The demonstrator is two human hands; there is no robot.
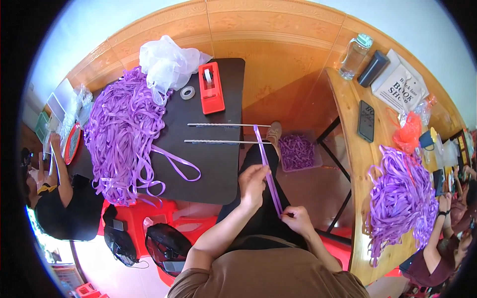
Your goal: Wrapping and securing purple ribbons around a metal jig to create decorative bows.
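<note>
A purple ribbon [273,187] runs from two thin metal rods down toward my lap, looped at the far rod [226,124] and passing the near rod [223,142]. Both rods stick out past the right edge of the black table [198,171]. My left hand [253,186] is closed, with thumb and fingertips on the ribbon partway along it. Lower down and to the right, my right hand [298,220] pinches the ribbon's lower end. The stretch between the hands looks taut. My fingers hide exactly how the ribbon is gripped.
A heap of purple ribbon [121,134], a red tape dispenser [211,89] and a tape roll [187,93] lie on the black table. Below the rods sits a bin [298,169] of ribbon pieces. The wooden table [343,107] bears more ribbon [402,198] and a phone [366,120]. People sit at both sides.
</note>
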